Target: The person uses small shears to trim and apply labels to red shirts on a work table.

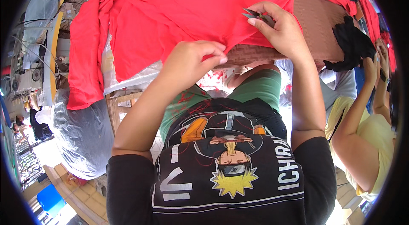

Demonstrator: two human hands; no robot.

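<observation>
A large piece of red cloth (170, 12) lies spread over the brown patterned table covering (317, 20) in front of me. My left hand (198, 57) is closed at the near edge of this cloth, thumb and forefinger around a gathered bit of it. Creases run out from that spot. In my right hand (279, 27) sits a small pair of dark thread snips (252, 14), blades pointing left and slightly apart. The snips are above the cloth, to the right of my left hand; their handles are mostly hidden by my fingers.
Another person's hands (372, 65) hold black cloth (353, 42) at the table's right side. More red and black cloth lies at the far right. A clear plastic-wrapped bundle (81, 135) stands at my left, near a blue container (51, 199). Loose red threads lie on my lap.
</observation>
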